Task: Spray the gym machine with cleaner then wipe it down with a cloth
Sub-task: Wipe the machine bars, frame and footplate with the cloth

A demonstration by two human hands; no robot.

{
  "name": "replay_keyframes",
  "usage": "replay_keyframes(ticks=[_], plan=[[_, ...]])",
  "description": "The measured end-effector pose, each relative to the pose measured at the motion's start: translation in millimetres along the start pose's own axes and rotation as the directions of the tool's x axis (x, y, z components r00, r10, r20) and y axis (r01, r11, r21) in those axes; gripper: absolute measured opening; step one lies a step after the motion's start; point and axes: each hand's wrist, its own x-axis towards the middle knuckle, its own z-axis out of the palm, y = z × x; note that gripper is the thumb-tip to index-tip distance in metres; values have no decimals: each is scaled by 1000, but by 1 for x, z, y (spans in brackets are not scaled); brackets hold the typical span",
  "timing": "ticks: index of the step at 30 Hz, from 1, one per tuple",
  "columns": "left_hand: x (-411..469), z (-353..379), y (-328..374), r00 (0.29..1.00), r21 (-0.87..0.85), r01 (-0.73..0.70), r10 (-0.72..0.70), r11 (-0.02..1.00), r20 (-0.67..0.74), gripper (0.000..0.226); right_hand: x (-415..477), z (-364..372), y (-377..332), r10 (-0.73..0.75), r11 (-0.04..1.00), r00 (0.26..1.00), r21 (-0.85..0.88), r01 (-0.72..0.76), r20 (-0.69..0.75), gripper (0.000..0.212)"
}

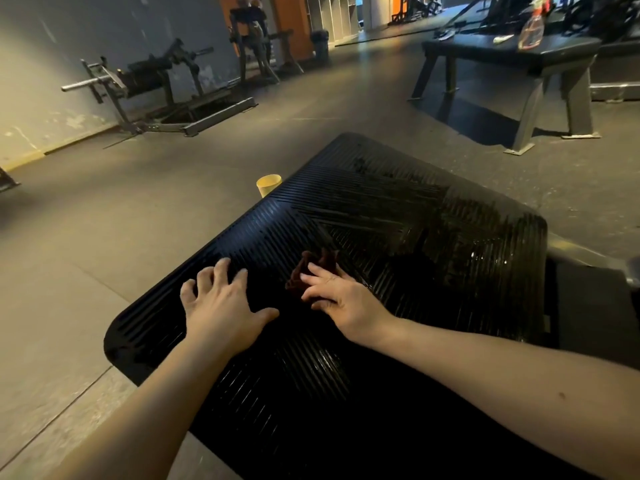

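Ribbed black plate [398, 216], wet-shiny at right, above grey floor [138, 209]; left hand [221, 306] spread flat on it; right hand [341, 299] presses cloth [311, 268] mid-plate, fingers splayed; cup [269, 185] behind; bottle [531, 29] on far bench [540, 55].

The room is dim and warm-toned, with yellowish light on the floor [104, 237] toward nine o'clock and a brighter, cooler opening [362, 10] far off at twelve. The ribbed black plate [398, 220] of the machine carries wet glints toward three o'clock (thin streaks of glare along its ridges), while its six o'clock part sinks into shadow. Wide-angle bending curves the edges, and the spray bottle [531, 29] at one o'clock looks soft and smeared.
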Motion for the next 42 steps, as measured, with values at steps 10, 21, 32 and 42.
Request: replay_keyframes(ticks=[10, 21, 32, 42], plan=[[15, 2, -13, 995, -41, 66, -62, 997, 78, 125, 85, -52, 57, 184, 975, 977, -108, -195, -104, 25], [12, -7, -46, 996, -45, 86, -84, 995, 42, 117, 60, -16, 10, -189, 978, 954, -37, 203, 235, 25], [10, 1, -51, 993, -117, 120, -117, 986, 27, 119, 117, 44, -38, -65, 995, 993, -71, 72, 100, 20], [6, 1, -53, 996, -169, 86, -82, 982, 30, 118, 200, -1, -1, 61, 941, 997, -336, -39, 56, 24]])
